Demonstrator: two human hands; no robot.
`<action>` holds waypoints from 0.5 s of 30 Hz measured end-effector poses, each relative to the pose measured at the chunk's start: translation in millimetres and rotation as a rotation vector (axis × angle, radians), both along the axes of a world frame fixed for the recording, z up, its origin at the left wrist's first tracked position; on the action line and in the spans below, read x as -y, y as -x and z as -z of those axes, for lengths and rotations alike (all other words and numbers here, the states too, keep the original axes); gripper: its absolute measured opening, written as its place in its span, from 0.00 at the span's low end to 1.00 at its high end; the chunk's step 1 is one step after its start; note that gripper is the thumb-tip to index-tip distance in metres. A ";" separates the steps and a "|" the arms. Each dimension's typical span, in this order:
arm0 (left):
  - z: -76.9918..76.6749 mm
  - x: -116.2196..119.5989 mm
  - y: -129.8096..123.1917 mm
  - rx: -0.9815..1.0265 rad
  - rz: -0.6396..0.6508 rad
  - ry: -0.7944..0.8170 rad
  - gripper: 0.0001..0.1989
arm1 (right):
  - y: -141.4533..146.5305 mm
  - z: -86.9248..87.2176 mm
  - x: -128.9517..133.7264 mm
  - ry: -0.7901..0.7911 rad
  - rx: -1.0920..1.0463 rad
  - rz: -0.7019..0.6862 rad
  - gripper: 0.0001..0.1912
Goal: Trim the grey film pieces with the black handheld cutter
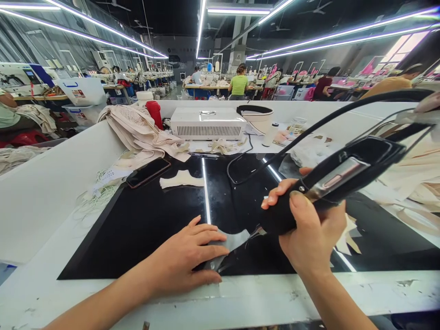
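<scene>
My right hand (309,229) is wrapped round a thick black corded hand cutter (330,178), held slanting with its thin pointed tip low and to the left. The tip meets the right end of a greyish, partly see-through flat piece (238,239) on the glossy black mat (137,243). My left hand (195,252) lies flat with fingers spread, its fingertips pressing on that piece and covering its left part. Farther back on the mat rests a cream fabric piece (181,179). Cream scraps (349,236) lie to the right, partly behind my right hand.
A phone (148,172) lies at the mat's back left, near piled beige fabric (137,128). Behind stand a white vented box (208,123), a red container (154,113) and a round bin (257,120). The black cable (295,142) loops over the mat. People sit at distant workstations.
</scene>
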State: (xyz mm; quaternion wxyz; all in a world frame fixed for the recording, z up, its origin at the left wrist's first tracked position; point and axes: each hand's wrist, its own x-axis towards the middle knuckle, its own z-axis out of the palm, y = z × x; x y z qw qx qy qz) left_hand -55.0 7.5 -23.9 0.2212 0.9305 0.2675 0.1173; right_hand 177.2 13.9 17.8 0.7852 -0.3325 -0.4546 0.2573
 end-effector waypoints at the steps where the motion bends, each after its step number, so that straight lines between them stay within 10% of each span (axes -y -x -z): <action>1: 0.1 0.0 0.0 0.005 0.000 -0.003 0.23 | -0.3 -0.8 -0.1 0.006 -0.013 0.003 0.17; 15: 0.7 0.4 -0.3 0.032 0.002 -0.003 0.22 | 0.8 1.6 1.4 0.030 0.023 -0.009 0.16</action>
